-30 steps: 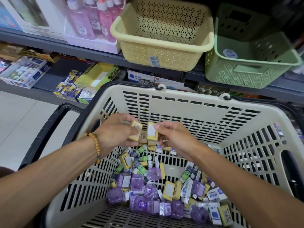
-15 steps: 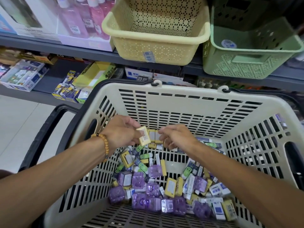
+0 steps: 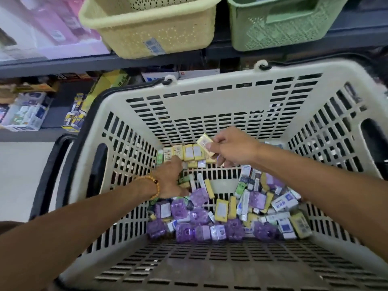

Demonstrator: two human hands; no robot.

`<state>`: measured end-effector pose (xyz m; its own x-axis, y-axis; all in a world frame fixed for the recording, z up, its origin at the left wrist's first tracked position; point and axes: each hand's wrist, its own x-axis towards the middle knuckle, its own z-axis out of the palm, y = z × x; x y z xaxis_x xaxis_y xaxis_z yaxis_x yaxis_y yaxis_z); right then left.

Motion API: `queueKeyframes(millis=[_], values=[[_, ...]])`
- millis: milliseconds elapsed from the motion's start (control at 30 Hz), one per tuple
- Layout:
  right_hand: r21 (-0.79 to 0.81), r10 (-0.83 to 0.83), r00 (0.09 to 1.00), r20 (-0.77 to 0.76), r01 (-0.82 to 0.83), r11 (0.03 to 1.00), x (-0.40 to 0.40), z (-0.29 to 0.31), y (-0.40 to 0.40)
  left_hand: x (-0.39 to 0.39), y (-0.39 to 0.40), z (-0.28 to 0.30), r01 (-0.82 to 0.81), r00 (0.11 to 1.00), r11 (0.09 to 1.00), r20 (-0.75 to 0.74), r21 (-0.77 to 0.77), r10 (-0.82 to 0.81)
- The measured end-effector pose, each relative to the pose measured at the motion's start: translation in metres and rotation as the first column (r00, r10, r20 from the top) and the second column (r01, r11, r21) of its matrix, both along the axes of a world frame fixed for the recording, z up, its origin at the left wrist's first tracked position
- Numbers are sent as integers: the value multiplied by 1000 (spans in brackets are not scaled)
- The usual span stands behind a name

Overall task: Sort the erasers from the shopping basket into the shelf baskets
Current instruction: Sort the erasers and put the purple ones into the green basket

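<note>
Slatted cream plastic shopping basket point(image 3: 220, 106) with black handles, its floor heaped with small boxy erasers point(image 3: 220, 215): crinkly purple wraps, yellow card sleeves, white-and-blue packs. Right hand point(image 3: 233, 150) pinching one yellow-sleeved eraser point(image 3: 204, 143) between thumb and curled fingers above a row of yellow erasers point(image 3: 184, 152) lined against the far wall; left hand point(image 3: 170, 177), beaded bracelet point(image 3: 154, 185) at the wrist, reaching down into the pile, fingers hidden, grip impossible to tell. Perforated yellow basket point(image 3: 151, 28) and green basket point(image 3: 279, 24) up on the grey shelf edge point(image 3: 52, 66), open-topped, well apart from the hands, with bare floor in the near half of the shopping basket.

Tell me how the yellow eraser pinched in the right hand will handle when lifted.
The yellow eraser is probably light: the right hand lifts it with just a fingertip pinch. It looks boxy and stiff, so unlikely to roll. Its glossy wrapper may be somewhat slippery.
</note>
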<state>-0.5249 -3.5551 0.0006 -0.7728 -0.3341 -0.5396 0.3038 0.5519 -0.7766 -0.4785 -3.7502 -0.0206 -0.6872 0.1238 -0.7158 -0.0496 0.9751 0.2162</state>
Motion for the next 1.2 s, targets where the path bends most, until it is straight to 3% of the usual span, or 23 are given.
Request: queueKeyframes(millis=[300, 667, 833, 1200], values=[[31, 43, 996, -84, -41, 999, -6, 9, 4, -11, 10, 2, 179, 965, 984, 199, -26, -170], [64, 18, 997, -72, -14, 998, -7, 3, 12, -16, 11, -4, 370, 893, 929, 282, -17, -351], [88, 7, 998, -56, -2, 996, -4, -3, 12, -11, 13, -12, 365, 876, 931, 344, -10, -339], [92, -22, 998, -62, 27, 995, -5, -4, 12, -6, 5, -12, 348, 904, 938, 264, 4, -336]])
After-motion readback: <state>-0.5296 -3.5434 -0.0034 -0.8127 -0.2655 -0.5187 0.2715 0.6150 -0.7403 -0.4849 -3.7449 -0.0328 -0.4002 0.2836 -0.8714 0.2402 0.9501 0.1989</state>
